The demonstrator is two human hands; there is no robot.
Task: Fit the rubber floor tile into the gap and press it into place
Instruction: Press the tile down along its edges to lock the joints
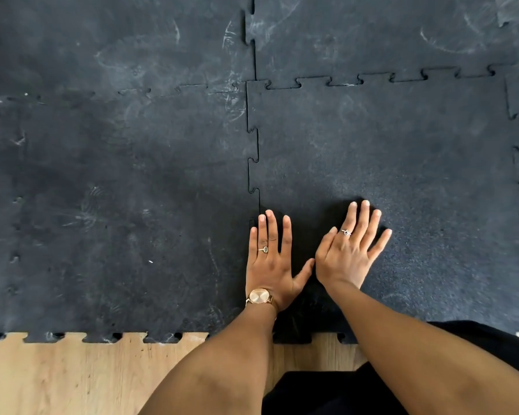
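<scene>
The dark speckled rubber floor tile lies in the gap among the other black tiles, its jigsaw teeth meshing along the far and left edges. My left hand rests flat, fingers spread, on the tile's near left part right beside the left seam. Flat on the tile a little to the right lies my right hand, fingers spread too. Neither hand holds anything. A watch sits on my left wrist.
Scuffed black interlocking tiles cover the floor to the left, far side and right. Bare wooden floor shows along the near edge. My dark-clothed legs are at the bottom right.
</scene>
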